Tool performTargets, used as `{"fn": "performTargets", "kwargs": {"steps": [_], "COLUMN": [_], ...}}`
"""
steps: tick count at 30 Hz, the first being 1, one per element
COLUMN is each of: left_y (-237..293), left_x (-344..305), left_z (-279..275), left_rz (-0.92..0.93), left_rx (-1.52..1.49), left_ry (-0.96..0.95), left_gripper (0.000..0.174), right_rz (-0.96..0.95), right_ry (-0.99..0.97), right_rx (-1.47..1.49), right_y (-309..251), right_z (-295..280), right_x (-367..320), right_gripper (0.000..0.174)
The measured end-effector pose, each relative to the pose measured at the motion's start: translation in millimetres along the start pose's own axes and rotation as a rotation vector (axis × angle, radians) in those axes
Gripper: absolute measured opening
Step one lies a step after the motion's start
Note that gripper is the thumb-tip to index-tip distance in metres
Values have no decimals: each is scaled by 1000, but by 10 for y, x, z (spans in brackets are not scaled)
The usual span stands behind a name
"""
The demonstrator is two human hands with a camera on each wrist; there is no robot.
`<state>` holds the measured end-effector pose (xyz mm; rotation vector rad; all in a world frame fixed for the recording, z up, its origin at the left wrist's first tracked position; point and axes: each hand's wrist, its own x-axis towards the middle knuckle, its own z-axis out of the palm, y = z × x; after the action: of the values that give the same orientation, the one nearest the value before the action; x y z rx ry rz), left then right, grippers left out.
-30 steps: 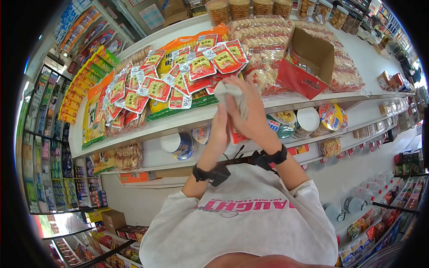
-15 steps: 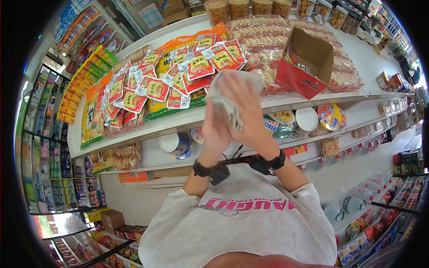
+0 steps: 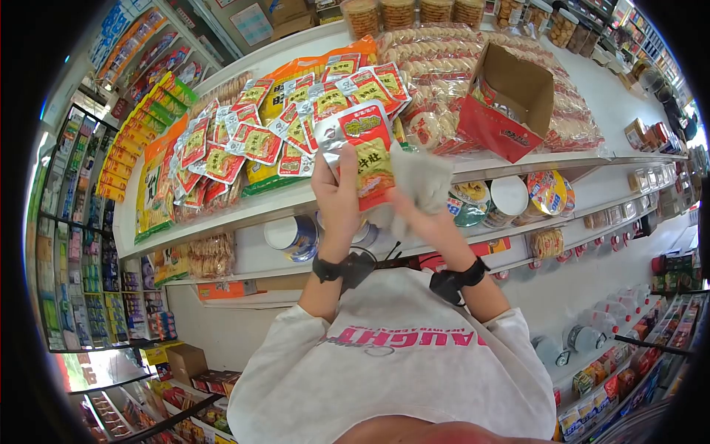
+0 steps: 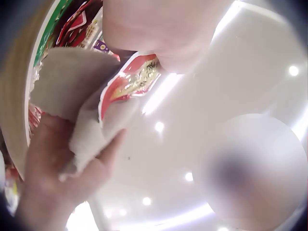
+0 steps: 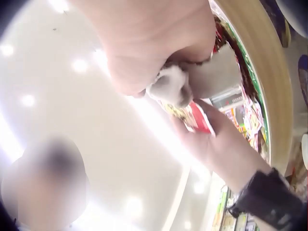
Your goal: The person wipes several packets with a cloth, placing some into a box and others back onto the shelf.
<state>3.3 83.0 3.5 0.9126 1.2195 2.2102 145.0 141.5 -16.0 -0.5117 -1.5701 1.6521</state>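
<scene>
At the far left of the aisle, yellow-and-green packets (image 3: 140,140) hang in rows. Beside them a heap of red sachets (image 3: 244,140) lies on the top shelf (image 3: 281,203).

In front of that shelf's edge, clear of the stock, the left hand (image 3: 336,196) holds a foil snack pouch (image 3: 366,152) upright. Its fingers and thumb are curled round the pouch's left edge. The pouch is red and silver, with a yellow panel on its face.

Against the pouch's right side lies a pale grey cloth (image 3: 423,181), touching it. The right hand (image 3: 413,214) clutches this cloth. The head view hides most of that hand, but the right wrist view shows the fabric bunched inside curled fingers.

Assessment:
- The pouch looks light and pliable.
- The foil skin is probably slick, and it creases readily under pressure.
- The sealed side and top seams offer the firmest purchase.
- Squeezing the filled middle risks crushing the contents.
- The cloth is soft and will conform to whatever it presses.

Further right, an open red carton (image 3: 506,103) sits on biscuit packs. Noodle tubs (image 3: 510,200) lie on the shelf below.
</scene>
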Motion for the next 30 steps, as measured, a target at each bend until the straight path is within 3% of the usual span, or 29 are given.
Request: {"fn": "performTargets", "kwargs": {"steps": [2,3,6,7,11,14,17,20,23,26,29,30], "left_y": [-43,-58,30,71,297,-563,-185,210,258,240,211,192], "left_x": [89,115,90,82,5,-82,-132,-137,-111,-108,-75,-62], "left_z": [69,84,55,16,178,-722,-390,3,37,15,-106,-156], "left_rz": [165,178,271,264,102,219,15,-187,-237,-232,-277,-297], "left_rx": [254,168,295,252,-66,864,286,-302,-286,-258,-447,-333], "left_ry": [23,14,-263,-388,-277,202,-13,-230,-254,-227,-274,-181], "left_gripper": [43,59,52,63,64,52,64,78,92,94,79,74], "right_rz": [-199,-256,-375,-407,-447,-574,-683,-637,-634,-627,-683,-683], "right_ry": [-35,-27,-114,-159,-345,-326,-261,-191,-151,-132,-126,-197], "right_rx": [-242,-251,-356,-404,-315,-419,-743,-753,-752,-719,-736,-706], "right_y": [9,4,-54,-77,-152,-186,-273,-301,-301,-303,-307,-311], "right_z": [18,-17,-11,15,163,217,200,210,237,267,306,320], "right_x": [20,62,81,76,-40,-36,120,168,195,210,184,149], "right_gripper": [62,66,82,87,93,87,83,79,80,78,76,75]}}
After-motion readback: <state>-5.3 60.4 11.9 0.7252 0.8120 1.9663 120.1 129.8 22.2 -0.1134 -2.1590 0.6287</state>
